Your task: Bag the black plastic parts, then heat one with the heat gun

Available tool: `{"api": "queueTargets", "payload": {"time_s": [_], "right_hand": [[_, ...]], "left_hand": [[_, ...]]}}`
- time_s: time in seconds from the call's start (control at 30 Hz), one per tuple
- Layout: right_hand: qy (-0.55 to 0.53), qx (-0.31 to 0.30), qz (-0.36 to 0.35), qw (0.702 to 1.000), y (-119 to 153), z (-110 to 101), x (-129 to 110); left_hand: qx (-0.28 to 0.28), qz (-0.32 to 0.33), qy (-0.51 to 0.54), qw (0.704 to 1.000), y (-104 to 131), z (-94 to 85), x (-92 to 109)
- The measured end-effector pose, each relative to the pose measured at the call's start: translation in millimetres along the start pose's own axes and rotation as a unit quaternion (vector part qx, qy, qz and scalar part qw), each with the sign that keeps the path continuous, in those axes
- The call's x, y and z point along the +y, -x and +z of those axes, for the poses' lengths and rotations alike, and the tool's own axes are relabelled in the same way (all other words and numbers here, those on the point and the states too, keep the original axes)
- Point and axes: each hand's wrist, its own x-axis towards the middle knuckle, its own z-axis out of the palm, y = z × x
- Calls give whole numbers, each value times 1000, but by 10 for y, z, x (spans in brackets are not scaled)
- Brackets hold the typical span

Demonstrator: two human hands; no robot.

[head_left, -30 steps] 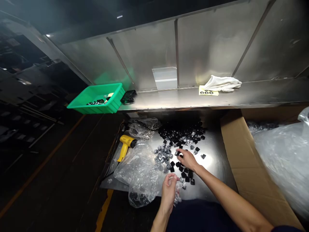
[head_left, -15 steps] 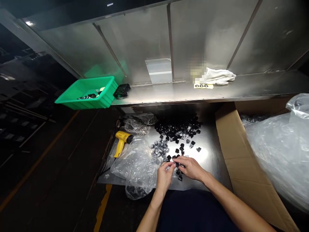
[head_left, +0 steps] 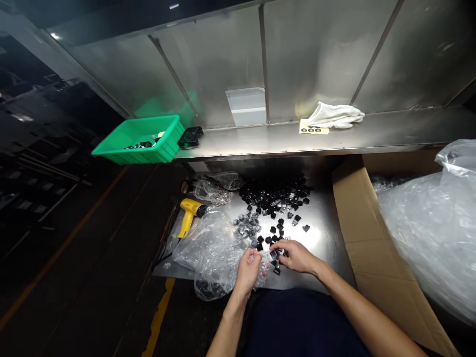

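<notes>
My left hand (head_left: 248, 269) is closed in a pinch beside the clear plastic bag (head_left: 211, 258); what lies between its fingertips is too small to make out. To its right, my right hand (head_left: 297, 256) has its fingers curled over a small black part (head_left: 274, 254) near the front of the metal table. Loose black parts lie just beyond the hands, and a large pile of them (head_left: 275, 196) spreads farther back. Small clear-wrapped pieces (head_left: 247, 224) form a heap left of the loose parts.
A yellow heat gun (head_left: 189, 216) lies at the left beside a bag of small metal pieces (head_left: 219, 192). On the shelf (head_left: 238, 144) are a green bin (head_left: 139, 141), a black part and white gloves (head_left: 334, 116). A cardboard box (head_left: 366, 233) with plastic bags stands right.
My hands have moved apart, the left one slightly left and down, the right one slightly right. Small pink spots now show between them. The view has shifted a little.
</notes>
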Motion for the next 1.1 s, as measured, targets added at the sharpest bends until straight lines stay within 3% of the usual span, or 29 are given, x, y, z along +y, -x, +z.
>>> {"api": "queueTargets", "payload": {"time_s": [0.3,0.57,0.73,0.93,1.1], "right_hand": [[-166,-6,62,984,75,17,50],[-171,108,142,969,54,105,212],[-133,185,176,958,-132,119,405],[-76,273,155,946,-230,130,380],[-99,284,117,946,-286,210,323]], "left_hand": [[-14,-13,23,1000,-61,-6,-8],[-15,-98,134,986,-170,269,-425],[8,-143,171,975,-186,295,-639],[19,-126,197,972,-138,246,-594],[24,-114,210,971,-137,275,-471]]}}
